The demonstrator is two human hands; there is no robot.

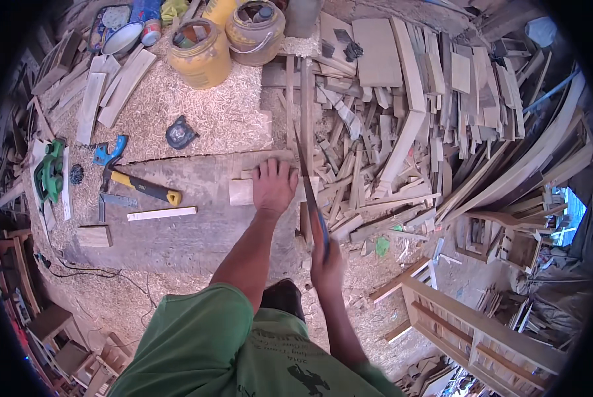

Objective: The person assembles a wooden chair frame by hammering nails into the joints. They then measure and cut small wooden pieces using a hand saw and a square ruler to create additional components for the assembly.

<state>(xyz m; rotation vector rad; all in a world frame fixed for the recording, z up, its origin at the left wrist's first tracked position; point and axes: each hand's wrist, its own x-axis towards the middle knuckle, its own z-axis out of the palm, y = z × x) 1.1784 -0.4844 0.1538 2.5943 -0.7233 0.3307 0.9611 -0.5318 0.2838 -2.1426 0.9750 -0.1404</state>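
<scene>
Small wood block [242, 192], pinned flat at bench [197, 231] edge for sawing.
Left hand [273, 185] spread on top, no grip closed, steadying; right hand [326, 264] grip clenched on handsaw [307, 188] alongside. Hammer [141, 187], wood strip [162, 214] parked left; offcuts [402, 132] heaped right.

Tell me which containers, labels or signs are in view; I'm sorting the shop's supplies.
Yellow bucket: bench's far edge, round, open, yellow with a darker band.
Tan bucket: right of it, round, wire handle, stained.
Can: left of the buckets, cylindrical, with a blue and red label.
Signs or screens: none visible.
</scene>
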